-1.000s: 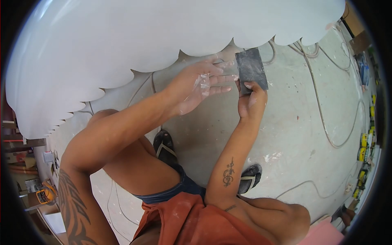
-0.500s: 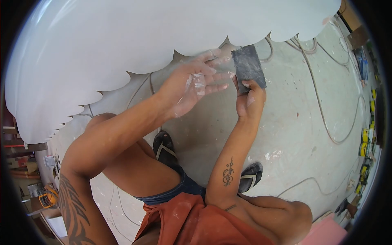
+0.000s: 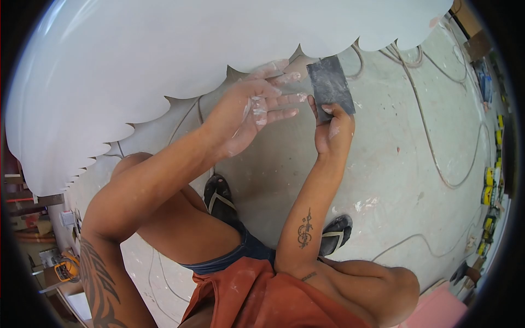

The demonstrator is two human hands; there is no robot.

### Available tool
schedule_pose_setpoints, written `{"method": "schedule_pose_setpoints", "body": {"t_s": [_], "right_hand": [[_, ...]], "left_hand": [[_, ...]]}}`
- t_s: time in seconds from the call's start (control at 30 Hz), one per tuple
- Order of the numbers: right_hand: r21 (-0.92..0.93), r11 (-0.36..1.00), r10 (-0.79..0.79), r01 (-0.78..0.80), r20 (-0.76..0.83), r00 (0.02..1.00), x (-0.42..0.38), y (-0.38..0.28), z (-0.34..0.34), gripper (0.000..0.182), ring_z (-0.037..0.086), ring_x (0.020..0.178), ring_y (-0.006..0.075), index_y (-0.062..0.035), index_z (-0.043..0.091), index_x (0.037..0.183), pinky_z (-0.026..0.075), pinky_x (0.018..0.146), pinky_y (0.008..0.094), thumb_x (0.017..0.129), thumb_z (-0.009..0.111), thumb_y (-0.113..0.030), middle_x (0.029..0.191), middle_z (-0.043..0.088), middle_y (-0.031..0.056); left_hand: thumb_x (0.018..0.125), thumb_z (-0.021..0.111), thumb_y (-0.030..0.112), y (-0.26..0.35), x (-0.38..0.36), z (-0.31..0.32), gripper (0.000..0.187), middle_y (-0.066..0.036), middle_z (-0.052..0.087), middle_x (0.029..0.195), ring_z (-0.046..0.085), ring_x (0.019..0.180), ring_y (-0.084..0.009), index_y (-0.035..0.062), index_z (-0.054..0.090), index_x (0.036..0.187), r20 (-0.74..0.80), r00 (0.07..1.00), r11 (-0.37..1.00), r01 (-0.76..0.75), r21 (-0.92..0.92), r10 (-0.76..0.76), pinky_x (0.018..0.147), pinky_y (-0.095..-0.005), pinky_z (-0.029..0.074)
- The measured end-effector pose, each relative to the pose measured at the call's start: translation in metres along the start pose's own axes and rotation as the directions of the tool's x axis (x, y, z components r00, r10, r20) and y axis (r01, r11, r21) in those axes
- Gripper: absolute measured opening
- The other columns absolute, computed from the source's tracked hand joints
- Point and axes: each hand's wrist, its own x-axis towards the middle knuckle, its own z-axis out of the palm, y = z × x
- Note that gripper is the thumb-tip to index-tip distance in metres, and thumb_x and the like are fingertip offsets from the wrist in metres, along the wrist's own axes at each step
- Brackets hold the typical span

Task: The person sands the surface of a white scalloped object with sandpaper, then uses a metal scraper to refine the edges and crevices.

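Observation:
A dark grey rectangular sheet (image 3: 331, 85), dusted with white, is pinched between thumb and fingers of my right hand (image 3: 334, 128). My left hand (image 3: 256, 109) is palm up with its fingers spread, white powder on palm and fingertips, holding nothing. Its fingertips point toward the sheet, a small gap apart. Above both hands spreads a large smooth white panel (image 3: 147, 60) with a scalloped, pointed edge; the upper fingers of my left hand are close to that edge.
Cables lie on the grey, paint-spotted floor (image 3: 383, 164). My feet wear black sandals (image 3: 221, 202). An orange tool (image 3: 66, 268) is at the lower left, a pink slab (image 3: 437, 309) at the lower right, and yellow-black items (image 3: 488, 186) line the right side.
My left hand has shifted slightly left, away from the sheet. My right hand still holds the sheet, almost in the same place.

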Motion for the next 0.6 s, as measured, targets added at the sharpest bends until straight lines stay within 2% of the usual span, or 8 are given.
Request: {"method": "schedule_pose_setpoints", "body": {"t_s": [0.13,0.23,0.33,0.4,0.6], "right_hand": [[0.005,1.0,-0.01,0.011,-0.033,0.999,-0.001,-0.002,0.003,0.038,0.059,0.113,0.0361,0.0184,0.051,0.12,0.059,0.103,0.0561,0.082,0.048,0.013,0.124,0.055,0.0249],[0.019,1.0,0.009,-0.009,-0.004,1.0,0.0,-0.002,-0.001,0.046,0.06,0.114,0.0344,0.0186,0.048,0.126,0.06,0.101,0.0515,0.08,0.05,0.014,0.128,0.056,0.0223],[0.005,1.0,0.005,-0.005,0.008,1.0,-0.002,-0.005,0.002,0.047,0.06,0.115,0.0349,0.0187,0.047,0.127,0.06,0.101,0.0514,0.08,0.049,0.014,0.128,0.056,0.0224],[-0.02,1.0,-0.002,0.001,-0.024,1.0,-0.003,-0.004,0.004,0.042,0.058,0.115,0.037,0.0184,0.049,0.122,0.059,0.103,0.056,0.082,0.049,0.012,0.126,0.055,0.0243],[-0.016,1.0,-0.014,0.014,-0.021,1.0,-0.005,-0.003,0.005,0.044,0.058,0.117,0.0376,0.0177,0.049,0.124,0.059,0.104,0.0555,0.081,0.049,0.012,0.129,0.054,0.0239]], "left_hand": [[0.092,0.053,0.012,-0.002,-0.002,-0.001,0.073,-0.018,0.044,0.156,0.057,0.133,-0.0317,0.0016,0.03,0.161,0.023,0.997,0.995,0.067,0.079,-0.069,0.111,-0.041,0.049],[0.092,0.052,0.009,-0.011,-0.009,0.002,0.074,-0.019,0.044,0.155,0.06,0.13,-0.0317,0.0021,0.027,0.161,-0.042,0.989,0.987,0.142,0.068,-0.14,0.109,-0.0413,0.049],[0.093,0.05,0.008,-0.007,-0.01,0.006,0.074,-0.019,0.044,0.155,0.061,0.128,-0.0315,0.0033,0.024,0.163,-0.068,0.996,0.995,0.067,0.078,-0.062,0.109,-0.0417,0.05],[0.094,0.049,0.008,-0.006,-0.01,0.007,0.075,-0.019,0.043,0.156,0.061,0.127,-0.0313,0.0046,0.022,0.164,-0.067,0.997,0.997,0.031,0.072,-0.026,0.109,-0.0418,0.049],[0.096,0.049,0.01,-0.003,-0.009,0.007,0.075,-0.019,0.043,0.155,0.061,0.128,-0.0306,0.005,0.021,0.165,-0.024,1.0,0.996,0.018,0.086,-0.016,0.109,-0.0418,0.049]]}}
